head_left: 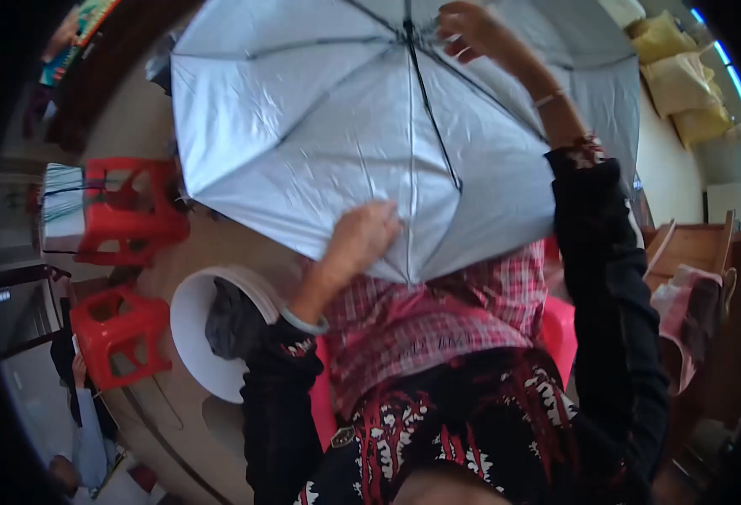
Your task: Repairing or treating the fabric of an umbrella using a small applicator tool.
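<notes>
A silver-lined umbrella (303,126) lies spread over my lap, its inner side facing up. Dark ribs fan out from the hub (408,29) near the top of the picture. One thin black rib (433,109) runs from the hub toward the near part of the canopy. My left hand (366,236) is closed on the canopy beside a seam close to the near edge. Raised near the hub, my right hand (475,32) has curled fingers; anything they hold is too small to make out.
Red plastic stools (122,337) stand at left, with a white bucket (206,328) holding dark cloth nearer me. Yellowish sacks (682,84) lie at far right. A wooden chair (694,248) with cloth over it stands at right. Another person's arm (88,421) shows at lower left.
</notes>
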A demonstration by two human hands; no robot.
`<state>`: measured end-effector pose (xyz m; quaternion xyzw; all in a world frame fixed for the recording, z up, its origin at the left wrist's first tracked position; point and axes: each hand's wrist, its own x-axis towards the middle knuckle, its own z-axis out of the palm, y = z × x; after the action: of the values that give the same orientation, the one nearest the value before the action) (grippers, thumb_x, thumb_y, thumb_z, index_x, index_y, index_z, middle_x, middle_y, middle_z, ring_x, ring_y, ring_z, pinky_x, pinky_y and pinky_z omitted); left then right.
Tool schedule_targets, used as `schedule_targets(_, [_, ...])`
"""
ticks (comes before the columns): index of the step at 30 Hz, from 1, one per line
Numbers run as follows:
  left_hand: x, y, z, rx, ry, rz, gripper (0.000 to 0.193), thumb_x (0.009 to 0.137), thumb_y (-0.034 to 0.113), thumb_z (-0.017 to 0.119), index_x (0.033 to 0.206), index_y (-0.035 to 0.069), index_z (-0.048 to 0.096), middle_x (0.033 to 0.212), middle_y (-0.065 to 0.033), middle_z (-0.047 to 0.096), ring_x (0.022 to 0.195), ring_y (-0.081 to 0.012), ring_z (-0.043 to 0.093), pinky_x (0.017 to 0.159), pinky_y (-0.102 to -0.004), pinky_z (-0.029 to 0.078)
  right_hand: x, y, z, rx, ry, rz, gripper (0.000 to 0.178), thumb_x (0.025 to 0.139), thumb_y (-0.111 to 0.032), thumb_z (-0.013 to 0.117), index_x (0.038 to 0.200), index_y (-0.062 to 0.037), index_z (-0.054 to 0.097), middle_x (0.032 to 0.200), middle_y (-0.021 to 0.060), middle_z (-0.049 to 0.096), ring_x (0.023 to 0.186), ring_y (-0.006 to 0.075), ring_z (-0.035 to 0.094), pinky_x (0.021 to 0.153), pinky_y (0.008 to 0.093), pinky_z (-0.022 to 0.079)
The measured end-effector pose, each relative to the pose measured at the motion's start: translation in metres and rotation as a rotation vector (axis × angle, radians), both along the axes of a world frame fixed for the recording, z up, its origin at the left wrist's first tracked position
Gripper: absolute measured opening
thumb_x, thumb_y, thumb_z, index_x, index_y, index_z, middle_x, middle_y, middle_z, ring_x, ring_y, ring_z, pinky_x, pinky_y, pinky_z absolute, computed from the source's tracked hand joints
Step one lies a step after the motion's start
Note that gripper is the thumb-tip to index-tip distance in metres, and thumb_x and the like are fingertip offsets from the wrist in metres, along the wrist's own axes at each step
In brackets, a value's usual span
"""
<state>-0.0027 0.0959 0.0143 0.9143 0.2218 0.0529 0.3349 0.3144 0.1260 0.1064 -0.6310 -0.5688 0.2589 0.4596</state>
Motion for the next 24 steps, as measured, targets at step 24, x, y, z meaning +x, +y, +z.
schedule_targets(24, [0.061, -0.010, 0.019, 0.055, 0.319, -0.300, 0.035, 0.084, 0.032, 0.047, 0.089, -0.001, 0.057, 0.078, -0.0209, 0.059, 0.076, -0.0355, 0.058, 0.064, -0.0415, 0.044, -0.152, -0.192, -0.053, -0.119, -0.893, 0.493, 0.017, 0.066, -0.011, 0.058, 0.081, -0.0021, 0.055, 0.093, 0.0099, 0.054, 0.086, 0.0205, 0.051, 0.069, 0.0317, 0.045])
